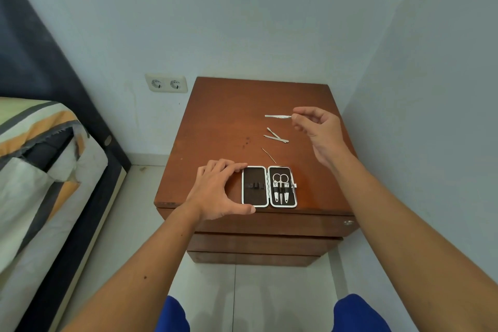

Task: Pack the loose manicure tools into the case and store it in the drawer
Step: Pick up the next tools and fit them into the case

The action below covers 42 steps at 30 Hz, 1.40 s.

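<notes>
Right hand: fingers pinch metal tool by its end, raised. Left hand: fingers spread wide, gripping open case at desk's near edge.

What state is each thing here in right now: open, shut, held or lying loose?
Case: open, flat on the nightstand; right half filled, left half's loops empty.
Left hand: grips the case's left edge.
Right hand: pinches a flat tool by one end.
Crossed tools: loose on the nightstand.
Thin pick: loose, just behind the case.
Drawers: shut.
Sockets: nothing plugged in.
</notes>
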Each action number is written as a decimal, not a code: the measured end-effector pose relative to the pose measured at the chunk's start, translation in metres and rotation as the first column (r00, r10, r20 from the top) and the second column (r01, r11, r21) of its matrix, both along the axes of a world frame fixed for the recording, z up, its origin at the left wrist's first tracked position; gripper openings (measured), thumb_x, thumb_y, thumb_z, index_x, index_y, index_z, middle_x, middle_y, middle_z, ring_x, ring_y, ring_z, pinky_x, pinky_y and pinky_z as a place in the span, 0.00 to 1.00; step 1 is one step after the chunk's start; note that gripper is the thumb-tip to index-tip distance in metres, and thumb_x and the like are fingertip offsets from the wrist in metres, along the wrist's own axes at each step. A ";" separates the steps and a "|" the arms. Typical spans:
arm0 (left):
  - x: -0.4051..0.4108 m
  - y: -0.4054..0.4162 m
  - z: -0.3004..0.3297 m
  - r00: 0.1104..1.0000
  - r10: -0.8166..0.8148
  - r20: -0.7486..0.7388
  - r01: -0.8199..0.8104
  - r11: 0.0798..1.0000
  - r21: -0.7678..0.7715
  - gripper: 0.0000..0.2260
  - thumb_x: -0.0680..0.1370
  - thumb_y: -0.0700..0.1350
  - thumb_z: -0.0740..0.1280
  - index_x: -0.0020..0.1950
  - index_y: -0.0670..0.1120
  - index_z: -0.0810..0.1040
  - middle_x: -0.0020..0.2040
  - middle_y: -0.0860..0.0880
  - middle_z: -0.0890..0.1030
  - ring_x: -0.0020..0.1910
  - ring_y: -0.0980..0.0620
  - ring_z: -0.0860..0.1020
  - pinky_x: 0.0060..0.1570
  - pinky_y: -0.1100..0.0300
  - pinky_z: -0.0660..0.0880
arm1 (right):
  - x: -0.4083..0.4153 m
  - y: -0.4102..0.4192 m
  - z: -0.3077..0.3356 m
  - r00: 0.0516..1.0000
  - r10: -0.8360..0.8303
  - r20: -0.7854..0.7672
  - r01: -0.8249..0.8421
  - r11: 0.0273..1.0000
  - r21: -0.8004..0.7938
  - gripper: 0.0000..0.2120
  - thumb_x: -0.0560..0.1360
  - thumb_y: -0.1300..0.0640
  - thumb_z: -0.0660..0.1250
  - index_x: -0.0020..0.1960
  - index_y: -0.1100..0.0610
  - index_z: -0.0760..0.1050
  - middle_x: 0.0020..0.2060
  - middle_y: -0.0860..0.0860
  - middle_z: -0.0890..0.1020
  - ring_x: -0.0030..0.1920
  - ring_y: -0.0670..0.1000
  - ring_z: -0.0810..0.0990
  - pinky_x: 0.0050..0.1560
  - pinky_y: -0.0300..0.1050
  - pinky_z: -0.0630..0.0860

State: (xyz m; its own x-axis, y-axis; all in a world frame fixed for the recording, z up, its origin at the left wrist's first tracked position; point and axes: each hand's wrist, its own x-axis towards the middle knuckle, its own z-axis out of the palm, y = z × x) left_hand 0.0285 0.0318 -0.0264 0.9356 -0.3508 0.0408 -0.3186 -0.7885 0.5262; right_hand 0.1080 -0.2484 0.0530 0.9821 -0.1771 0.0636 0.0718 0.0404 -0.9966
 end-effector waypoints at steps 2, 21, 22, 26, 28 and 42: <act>0.000 0.000 0.000 1.000 0.000 0.002 0.000 1.000 0.002 0.48 0.62 0.77 0.72 0.78 0.62 0.67 0.68 0.61 0.69 0.69 0.56 0.63 0.71 0.52 0.60 | 0.000 0.002 0.001 1.000 0.011 0.019 -0.012 0.999 0.041 0.08 0.74 0.67 0.76 0.54 0.62 0.84 0.39 0.55 0.87 0.38 0.50 0.83 0.47 0.41 0.81; 0.000 0.000 0.000 1.000 0.001 0.014 -0.001 1.000 0.007 0.48 0.62 0.77 0.73 0.78 0.62 0.66 0.68 0.61 0.69 0.69 0.57 0.63 0.70 0.53 0.59 | -0.014 0.028 -0.033 0.920 0.326 -0.220 -0.370 0.905 -0.210 0.09 0.77 0.69 0.74 0.56 0.66 0.83 0.41 0.57 0.86 0.40 0.52 0.87 0.47 0.43 0.86; 0.000 0.000 0.000 1.000 -0.001 0.011 0.001 1.000 0.007 0.48 0.62 0.76 0.73 0.78 0.62 0.66 0.68 0.61 0.69 0.69 0.57 0.62 0.69 0.53 0.59 | -0.013 0.028 -0.034 0.915 0.333 -0.229 -0.379 0.902 -0.205 0.10 0.76 0.69 0.74 0.57 0.66 0.82 0.41 0.57 0.86 0.41 0.53 0.87 0.48 0.45 0.86; 0.001 0.000 0.000 1.000 0.002 0.005 -0.002 1.000 0.008 0.47 0.63 0.76 0.74 0.79 0.62 0.66 0.69 0.61 0.69 0.68 0.57 0.62 0.70 0.53 0.59 | -0.010 0.026 -0.032 0.899 0.351 -0.263 -0.409 0.888 -0.213 0.13 0.74 0.70 0.76 0.57 0.64 0.80 0.39 0.54 0.85 0.40 0.53 0.87 0.48 0.46 0.86; 0.000 -0.001 0.000 1.000 0.002 0.012 -0.002 1.000 0.014 0.48 0.63 0.76 0.74 0.79 0.62 0.66 0.68 0.61 0.69 0.68 0.57 0.62 0.69 0.53 0.59 | -0.010 0.028 -0.033 0.894 0.355 -0.273 -0.418 0.880 -0.225 0.13 0.74 0.70 0.76 0.56 0.63 0.79 0.38 0.54 0.84 0.38 0.51 0.87 0.45 0.44 0.86; 0.000 -0.001 0.001 1.000 0.002 0.021 -0.002 1.000 0.012 0.48 0.61 0.76 0.74 0.78 0.62 0.67 0.67 0.61 0.69 0.68 0.57 0.63 0.69 0.54 0.59 | -0.010 0.045 -0.040 0.894 0.387 -0.228 -0.441 0.663 -0.605 0.13 0.71 0.60 0.81 0.53 0.56 0.83 0.43 0.50 0.87 0.41 0.46 0.84 0.49 0.40 0.82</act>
